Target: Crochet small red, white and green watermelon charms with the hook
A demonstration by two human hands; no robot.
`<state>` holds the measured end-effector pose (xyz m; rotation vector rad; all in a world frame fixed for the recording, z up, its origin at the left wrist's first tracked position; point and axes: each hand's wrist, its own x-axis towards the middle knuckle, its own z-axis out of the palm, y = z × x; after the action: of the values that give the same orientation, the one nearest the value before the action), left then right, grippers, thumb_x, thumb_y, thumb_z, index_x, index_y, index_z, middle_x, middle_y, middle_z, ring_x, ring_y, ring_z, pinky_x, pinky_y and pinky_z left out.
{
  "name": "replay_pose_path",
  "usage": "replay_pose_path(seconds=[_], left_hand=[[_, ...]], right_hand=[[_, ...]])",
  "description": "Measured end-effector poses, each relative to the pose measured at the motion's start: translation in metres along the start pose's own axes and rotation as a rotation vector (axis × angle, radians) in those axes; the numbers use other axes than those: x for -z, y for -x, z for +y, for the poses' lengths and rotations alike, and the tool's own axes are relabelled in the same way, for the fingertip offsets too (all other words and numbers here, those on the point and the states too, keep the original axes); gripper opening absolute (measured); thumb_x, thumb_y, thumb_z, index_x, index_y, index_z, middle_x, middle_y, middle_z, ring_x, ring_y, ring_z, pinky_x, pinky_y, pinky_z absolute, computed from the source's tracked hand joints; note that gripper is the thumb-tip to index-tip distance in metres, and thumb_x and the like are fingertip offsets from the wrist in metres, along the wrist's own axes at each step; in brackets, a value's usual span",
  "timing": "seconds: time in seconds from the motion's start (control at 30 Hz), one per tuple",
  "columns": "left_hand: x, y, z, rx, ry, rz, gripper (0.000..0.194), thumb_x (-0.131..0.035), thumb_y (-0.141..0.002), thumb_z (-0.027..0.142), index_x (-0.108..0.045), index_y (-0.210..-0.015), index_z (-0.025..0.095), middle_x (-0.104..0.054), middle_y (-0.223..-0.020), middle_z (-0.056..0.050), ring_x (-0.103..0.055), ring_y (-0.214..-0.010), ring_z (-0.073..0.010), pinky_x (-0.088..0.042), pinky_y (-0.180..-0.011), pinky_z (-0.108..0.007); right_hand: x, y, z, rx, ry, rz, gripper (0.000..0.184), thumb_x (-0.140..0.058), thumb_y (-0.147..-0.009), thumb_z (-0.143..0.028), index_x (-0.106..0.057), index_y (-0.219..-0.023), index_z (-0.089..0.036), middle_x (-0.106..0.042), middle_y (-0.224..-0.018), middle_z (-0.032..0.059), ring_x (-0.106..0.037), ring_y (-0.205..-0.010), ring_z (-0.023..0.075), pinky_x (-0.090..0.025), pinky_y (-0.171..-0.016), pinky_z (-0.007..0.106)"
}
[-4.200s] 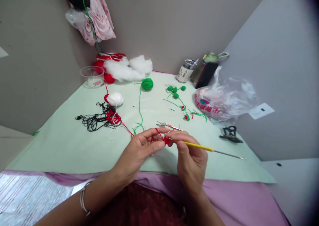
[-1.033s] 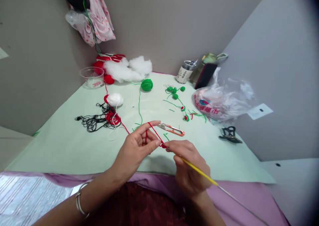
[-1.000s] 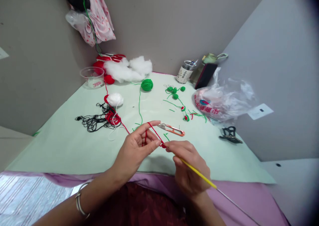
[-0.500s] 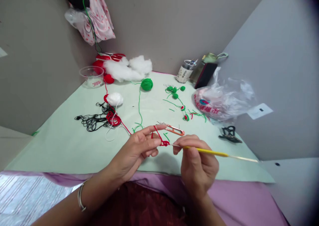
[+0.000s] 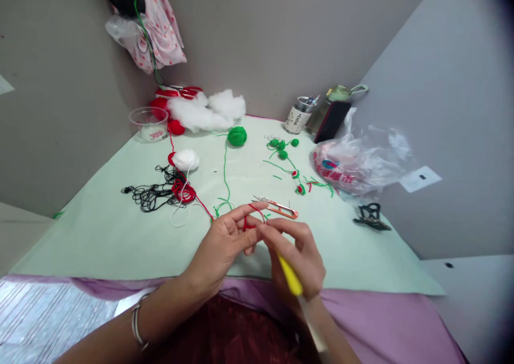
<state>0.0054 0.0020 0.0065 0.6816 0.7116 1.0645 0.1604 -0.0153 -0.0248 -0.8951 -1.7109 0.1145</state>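
Observation:
My left hand [image 5: 225,241] is closed in a pinch on red yarn [image 5: 248,225], with a strand running over the raised index finger. The small red crocheted piece is mostly hidden between the fingertips of both hands. My right hand [image 5: 297,254] grips a crochet hook by its yellow handle [image 5: 289,274]; the hook's rear shaft points down toward me and is blurred. Its working tip meets the yarn at my left fingertips. Just beyond my hands lies a pair of orange thread snips [image 5: 283,209]. The red strand leads back to a loose red coil [image 5: 183,191] on the left.
Tangled black cord [image 5: 150,192], a white yarn ball [image 5: 186,160] and a green yarn ball [image 5: 237,136] lie farther back. White stuffing [image 5: 204,111] and a clear tub [image 5: 148,123] stand behind. Green crocheted pieces [image 5: 282,154], a plastic bag [image 5: 357,158] and a black hair claw [image 5: 371,216] are right.
My right hand has moved left, close to my left fingertips. The crochet hook has swung from pointing rightward to pointing down toward me. My left hand has barely moved.

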Motion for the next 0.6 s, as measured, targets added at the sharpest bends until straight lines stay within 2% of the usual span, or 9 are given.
replay_pose_path(seconds=[0.03,0.1,0.3,0.43,0.5,0.6], left_hand=[[0.0,0.0,0.0,0.028,0.041,-0.011,0.041,-0.092,-0.079,0.028,-0.083,-0.118,0.021,-0.063,-0.075,0.002,-0.042,-0.059,-0.0052,-0.034,-0.056,-0.02],[0.0,-0.001,-0.001,0.088,0.125,-0.031,0.037,-0.093,-0.079,0.026,-0.085,-0.114,0.02,-0.061,-0.075,0.002,-0.038,-0.056,-0.0032,-0.033,-0.055,-0.018],[0.005,-0.003,0.003,0.128,0.196,-0.028,0.029,-0.09,-0.082,0.02,-0.086,-0.111,0.02,-0.058,-0.077,0.003,-0.026,-0.052,-0.0001,-0.032,-0.053,-0.015],[0.006,-0.002,0.004,0.102,0.175,-0.024,0.023,-0.09,-0.081,0.021,-0.088,-0.103,0.018,-0.058,-0.075,0.003,-0.024,-0.052,-0.0005,-0.032,-0.054,-0.016],[0.006,-0.001,0.004,0.08,0.129,-0.015,0.022,-0.09,-0.08,0.022,-0.088,-0.102,0.019,-0.061,-0.076,0.002,-0.03,-0.053,-0.0016,-0.035,-0.057,-0.017],[0.003,0.002,0.003,0.022,0.006,-0.015,0.028,-0.088,-0.082,0.023,-0.087,-0.109,0.024,-0.07,-0.082,0.0,-0.055,-0.07,-0.009,-0.045,-0.072,-0.021]], right_hand=[[-0.002,0.002,0.0,0.053,0.062,0.014,0.045,-0.069,-0.095,-0.005,-0.075,-0.131,-0.032,-0.075,-0.114,0.0077,-0.074,-0.1,0.0224,-0.064,-0.078,0.037],[-0.003,0.002,0.0,0.043,0.05,0.039,0.044,-0.067,-0.097,-0.006,-0.075,-0.131,-0.032,-0.075,-0.114,0.0077,-0.074,-0.1,0.0227,-0.064,-0.078,0.038],[0.004,-0.01,-0.003,-0.255,-0.252,0.159,0.021,-0.058,-0.104,-0.017,-0.078,-0.105,-0.025,-0.075,-0.086,0.0027,-0.068,-0.073,0.0186,-0.059,-0.074,0.04],[0.006,-0.015,-0.001,-0.404,-0.422,0.216,0.018,-0.061,-0.104,-0.025,-0.077,-0.097,-0.023,-0.074,-0.085,0.0036,-0.067,-0.066,0.016,-0.056,-0.062,0.033],[0.006,-0.016,0.001,-0.451,-0.529,0.214,0.018,-0.062,-0.104,-0.028,-0.077,-0.095,-0.022,-0.074,-0.085,0.0038,-0.066,-0.063,0.0145,-0.053,-0.056,0.029],[0.003,-0.016,0.002,-0.457,-0.576,0.148,0.019,-0.062,-0.104,-0.031,-0.077,-0.096,-0.023,-0.075,-0.086,0.0044,-0.067,-0.067,0.0156,-0.056,-0.058,0.029]])
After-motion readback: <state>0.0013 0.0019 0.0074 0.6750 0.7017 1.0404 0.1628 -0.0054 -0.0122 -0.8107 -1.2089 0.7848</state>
